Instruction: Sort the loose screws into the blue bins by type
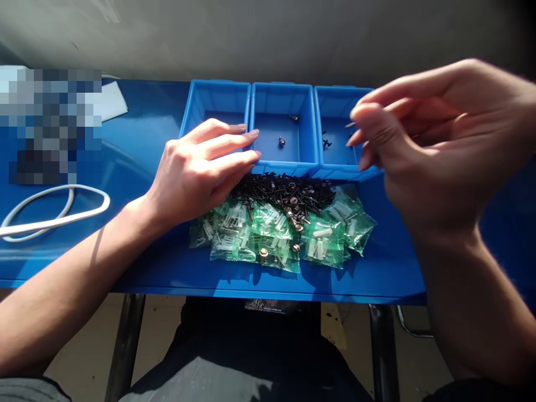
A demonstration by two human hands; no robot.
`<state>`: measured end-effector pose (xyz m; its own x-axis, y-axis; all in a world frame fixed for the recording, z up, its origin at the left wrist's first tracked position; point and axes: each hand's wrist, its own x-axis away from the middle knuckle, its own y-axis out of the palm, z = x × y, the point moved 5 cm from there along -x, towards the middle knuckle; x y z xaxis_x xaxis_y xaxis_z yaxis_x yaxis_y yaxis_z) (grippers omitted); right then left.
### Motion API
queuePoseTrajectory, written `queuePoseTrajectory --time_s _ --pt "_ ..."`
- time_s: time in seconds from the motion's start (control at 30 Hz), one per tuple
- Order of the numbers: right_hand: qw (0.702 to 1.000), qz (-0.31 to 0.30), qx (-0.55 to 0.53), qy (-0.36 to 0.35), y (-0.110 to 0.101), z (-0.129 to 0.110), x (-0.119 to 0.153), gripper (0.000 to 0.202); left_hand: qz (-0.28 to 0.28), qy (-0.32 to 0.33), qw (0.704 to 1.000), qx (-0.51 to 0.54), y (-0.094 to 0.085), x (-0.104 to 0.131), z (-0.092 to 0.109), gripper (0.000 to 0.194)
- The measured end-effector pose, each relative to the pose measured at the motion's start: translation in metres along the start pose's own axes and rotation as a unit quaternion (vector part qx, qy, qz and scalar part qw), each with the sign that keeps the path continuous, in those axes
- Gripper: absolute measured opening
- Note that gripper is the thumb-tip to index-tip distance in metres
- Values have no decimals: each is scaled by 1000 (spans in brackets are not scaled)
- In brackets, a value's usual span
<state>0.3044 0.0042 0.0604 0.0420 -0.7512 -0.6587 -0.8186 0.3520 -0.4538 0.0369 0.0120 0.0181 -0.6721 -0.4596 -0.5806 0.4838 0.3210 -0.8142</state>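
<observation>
My left hand (201, 167) lies with fingers stretched over the front of the left blue bin (184, 114), their tips at the wall it shares with the middle blue bin (287, 167). Above the right blue bin (339, 170), my right hand (427, 128) pinches thumb against fingers. A thin screw (350, 125) pokes out at its fingertips, mostly hidden. Two screws lie in the middle bin, one of them a short screw (281, 142). Several black screws (326, 144) are in the right bin. A heap of dark screws (285, 190) sits in front of the bins.
Green-tinted plastic packets (234, 243) with white wall plugs and screws lie under and before the heap. A loose hex-head bolt (263, 254) rests on them. On the left are a white cable (54, 223) and a blurred-out patch. The blue table's front edge (268, 296) runs near my lap.
</observation>
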Motion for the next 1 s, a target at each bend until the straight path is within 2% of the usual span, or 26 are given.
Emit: queuePoseTrajectory --time_s 0.07,0.1,0.17,0.2,0.27,0.33,0.4,0.43,0.57,0.7,0.87,1.0 --pt "998 26 62 0 -6 6 -3 26 0 -1 1000 -2 -1 1 -1 25" --pt "996 24 88 -22 -7 6 -4 27 -1 -4 1000 -4 -1 0 -2 25" --pt "987 0 110 -120 -1 0 0 20 -6 -10 1000 -7 -2 0 -3 26" --pt "978 -30 110 -177 5 -5 5 17 -8 -14 1000 -8 -2 -1 -3 26" --pt "947 -133 97 -276 23 -15 18 17 -6 -19 1000 -10 -3 -2 -2 27" --pt "911 -215 97 -339 40 -23 33 29 5 -21 1000 -11 -4 -3 -1 28" --pt "882 -255 107 -381 51 -30 43 38 17 -17 1000 -7 -4 -4 1 29" --pt "877 -256 109 -391 54 -32 45 36 21 -16 1000 -4 -4 -4 2 29" --pt "890 -241 92 -377 55 -32 43 19 28 -21 999 5 -2 -5 3 24" --pt "908 -231 65 -345 53 -30 40 19 39 -22 999 3 -4 -5 3 22" --pt "941 -205 15 -270 44 -30 34 15 53 -14 998 6 -6 -4 3 20" --pt "947 -205 6 -246 38 -27 30 22 48 -21 999 11 -5 -4 3 20"
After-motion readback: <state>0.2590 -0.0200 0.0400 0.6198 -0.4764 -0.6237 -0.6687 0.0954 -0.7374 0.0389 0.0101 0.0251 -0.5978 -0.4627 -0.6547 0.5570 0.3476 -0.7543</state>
